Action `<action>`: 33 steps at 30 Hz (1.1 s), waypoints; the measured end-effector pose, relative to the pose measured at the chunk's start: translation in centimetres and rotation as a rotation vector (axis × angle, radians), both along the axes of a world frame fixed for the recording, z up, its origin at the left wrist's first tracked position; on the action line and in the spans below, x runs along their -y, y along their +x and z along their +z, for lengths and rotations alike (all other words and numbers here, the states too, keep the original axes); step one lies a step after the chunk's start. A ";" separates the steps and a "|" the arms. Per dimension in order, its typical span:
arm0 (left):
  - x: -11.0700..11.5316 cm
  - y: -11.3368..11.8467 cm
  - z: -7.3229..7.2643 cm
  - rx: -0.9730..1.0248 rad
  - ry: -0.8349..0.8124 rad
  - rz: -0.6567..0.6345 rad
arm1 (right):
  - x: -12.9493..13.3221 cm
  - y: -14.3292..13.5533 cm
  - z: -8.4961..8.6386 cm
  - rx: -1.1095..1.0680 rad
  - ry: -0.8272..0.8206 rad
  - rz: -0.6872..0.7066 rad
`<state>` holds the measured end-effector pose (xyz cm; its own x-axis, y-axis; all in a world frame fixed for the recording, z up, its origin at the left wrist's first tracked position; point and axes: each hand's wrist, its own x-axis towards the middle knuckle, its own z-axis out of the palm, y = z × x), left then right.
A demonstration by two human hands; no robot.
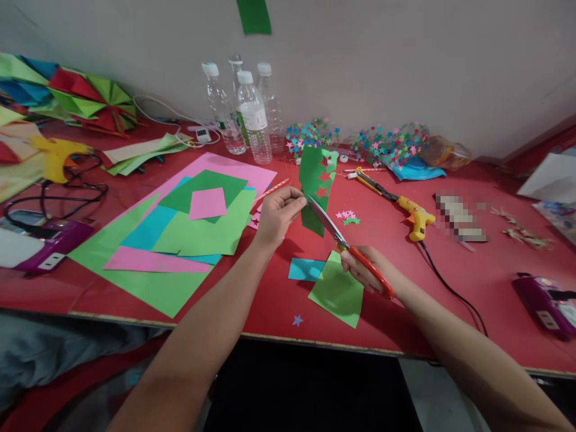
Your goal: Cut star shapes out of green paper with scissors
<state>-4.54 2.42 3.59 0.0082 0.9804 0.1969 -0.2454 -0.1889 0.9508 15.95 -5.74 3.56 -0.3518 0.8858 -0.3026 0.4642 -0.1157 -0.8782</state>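
My left hand pinches the left edge of a dark green sheet of paper, held up off the table. Star-shaped holes run down the sheet's right side, and the red table shows through them. My right hand grips red-handled scissors, whose blades point up and left to the paper close by my left fingertips. Whether the blades are fully closed is hard to make out. Beneath the scissors lie a light green paper piece and a small blue paper strip. Small pink and green cut stars lie just behind.
Layered coloured sheets cover the left of the red table. Plastic bottles stand by the wall, beside bags of tiny stars. Yellow glue guns lie right and left, with cords. Purple power strips sit at both ends.
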 end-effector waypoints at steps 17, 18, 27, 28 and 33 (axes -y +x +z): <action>0.0 0.2 -0.3 0.028 -0.021 0.000 | -0.2 -0.1 0.0 0.027 -0.026 -0.023; 0.0 0.2 -0.3 0.028 -0.024 0.004 | -0.2 -0.1 0.0 0.031 -0.026 -0.024; -0.1 0.5 -0.8 0.038 -0.012 0.034 | -0.8 0.4 -0.3 0.062 0.002 -0.029; -0.1 0.6 -0.9 0.037 -0.006 0.040 | -0.9 0.5 -0.1 0.070 -0.002 -0.028; -0.4 0.8 -1.2 0.034 0.013 0.029 | -1.1 1.2 1.7 0.094 -0.019 -0.001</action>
<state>-3.78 2.78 2.43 -0.0272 0.9774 0.2097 -0.2718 -0.2091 0.9394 17.20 -4.68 5.29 -0.3200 0.8801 -0.3507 0.5442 -0.1323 -0.8284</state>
